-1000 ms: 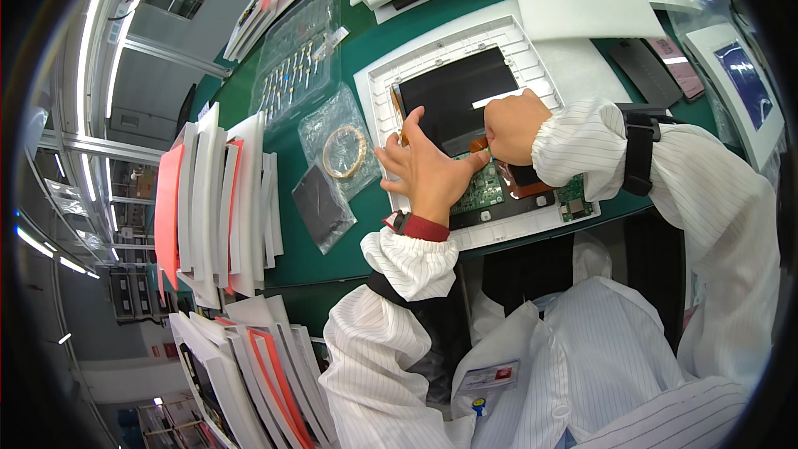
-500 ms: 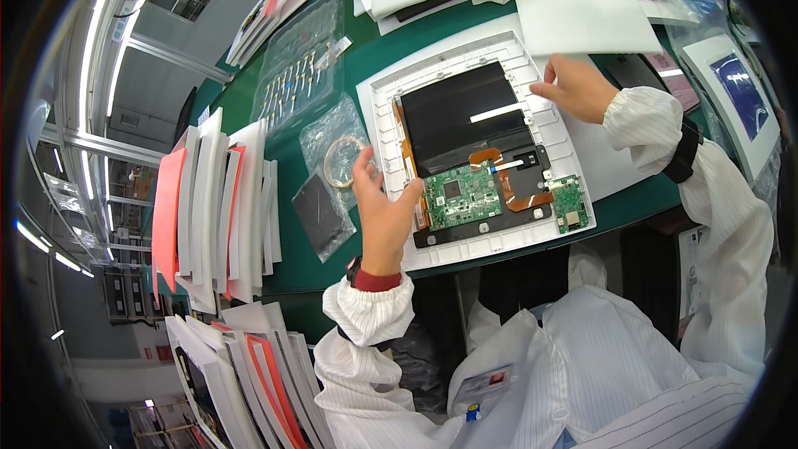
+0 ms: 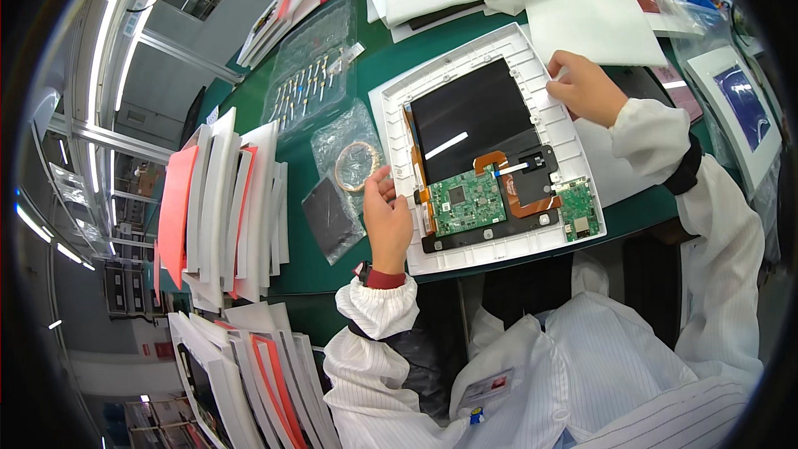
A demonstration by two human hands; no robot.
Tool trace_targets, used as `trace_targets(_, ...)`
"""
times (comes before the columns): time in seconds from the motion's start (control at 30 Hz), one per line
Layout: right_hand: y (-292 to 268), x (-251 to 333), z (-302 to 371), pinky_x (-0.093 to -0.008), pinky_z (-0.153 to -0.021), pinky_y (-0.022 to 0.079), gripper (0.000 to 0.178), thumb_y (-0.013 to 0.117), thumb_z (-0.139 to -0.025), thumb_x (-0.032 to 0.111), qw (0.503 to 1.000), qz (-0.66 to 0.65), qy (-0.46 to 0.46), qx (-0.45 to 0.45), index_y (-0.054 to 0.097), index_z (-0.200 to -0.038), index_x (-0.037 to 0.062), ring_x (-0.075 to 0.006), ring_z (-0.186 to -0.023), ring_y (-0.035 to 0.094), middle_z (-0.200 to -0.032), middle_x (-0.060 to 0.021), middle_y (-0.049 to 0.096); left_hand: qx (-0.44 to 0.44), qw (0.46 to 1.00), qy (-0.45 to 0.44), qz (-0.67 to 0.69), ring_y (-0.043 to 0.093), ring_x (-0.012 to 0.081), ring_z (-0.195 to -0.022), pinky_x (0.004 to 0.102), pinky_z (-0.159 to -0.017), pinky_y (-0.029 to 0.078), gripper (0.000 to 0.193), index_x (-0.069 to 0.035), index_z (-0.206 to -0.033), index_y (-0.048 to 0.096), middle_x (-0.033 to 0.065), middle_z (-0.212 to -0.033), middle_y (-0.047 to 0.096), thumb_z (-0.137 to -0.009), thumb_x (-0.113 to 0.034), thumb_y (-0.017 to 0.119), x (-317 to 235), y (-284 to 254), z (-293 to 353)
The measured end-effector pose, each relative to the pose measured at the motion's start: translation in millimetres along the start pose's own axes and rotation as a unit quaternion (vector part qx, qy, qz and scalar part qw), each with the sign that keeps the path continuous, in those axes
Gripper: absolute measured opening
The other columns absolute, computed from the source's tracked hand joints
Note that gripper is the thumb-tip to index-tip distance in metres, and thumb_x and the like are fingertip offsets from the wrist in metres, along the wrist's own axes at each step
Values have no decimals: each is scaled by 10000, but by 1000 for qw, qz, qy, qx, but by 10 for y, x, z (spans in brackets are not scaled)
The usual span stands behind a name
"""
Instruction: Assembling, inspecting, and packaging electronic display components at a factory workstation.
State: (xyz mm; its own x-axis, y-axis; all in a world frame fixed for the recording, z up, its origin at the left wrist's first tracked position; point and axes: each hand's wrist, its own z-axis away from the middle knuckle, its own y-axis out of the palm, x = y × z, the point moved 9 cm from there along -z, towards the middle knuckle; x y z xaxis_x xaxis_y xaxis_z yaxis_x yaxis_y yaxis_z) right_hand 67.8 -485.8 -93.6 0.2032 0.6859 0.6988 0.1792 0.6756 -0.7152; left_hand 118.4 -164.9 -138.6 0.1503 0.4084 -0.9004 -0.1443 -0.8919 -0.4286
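Observation:
In front of me is a white plastic display housing [image 3: 573, 150], its open back facing up. Inside lie a black panel [image 3: 470, 108], a larger green circuit board [image 3: 470, 204] with an orange flex cable [image 3: 532, 209], and a smaller green board [image 3: 578, 208] in the near right corner. My left hand [image 3: 388, 220] grips the housing's left edge, fingers on its outer side. My right hand [image 3: 586, 90] pinches the right edge near the far corner. The housing looks slightly tilted between them; what the fingertips touch underneath is hidden.
Left of the housing lie a clear bag with a coiled ring [image 3: 357, 166], a dark flat piece [image 3: 330, 218] and a clear tray [image 3: 307, 75] of small cables. Upright white and red foam sheets [image 3: 224, 208] stand further left. White foam [image 3: 590, 8] lies behind, a framed screen [image 3: 736, 100] at right.
Both hands have closed on the housing's edges; the left one was spread beside it. The housing appears tilted a little, and the light reflection on its black panel has shifted left and nearer.

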Motion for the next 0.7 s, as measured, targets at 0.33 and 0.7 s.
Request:
trace_targets(0.33, -265, -66, 411, -241, -649, 515, 431, 555, -858, 189, 913, -401, 71, 40, 470, -1204, -54, -151, -747, 624, -996, -102, 604, 11, 979, -70, 190, 548, 199, -982, 314, -856, 472, 339, 21, -1224, 392, 160, -1099, 535, -901, -47, 468, 125, -284, 152)
trace_targets(0.7, -32, 8, 1287, -327, -865, 488, 299, 543, -848, 73, 739, -667, 80, -34, 469, -1123, -18, -206, -977, 592, -1057, -115, 586, -100, 977, -63, 178, 558, 199, -941, 292, -815, 476, 418, 13, -1209, 405, 158, -1086, 540, -821, -11, 559, 34, -1118, 173)
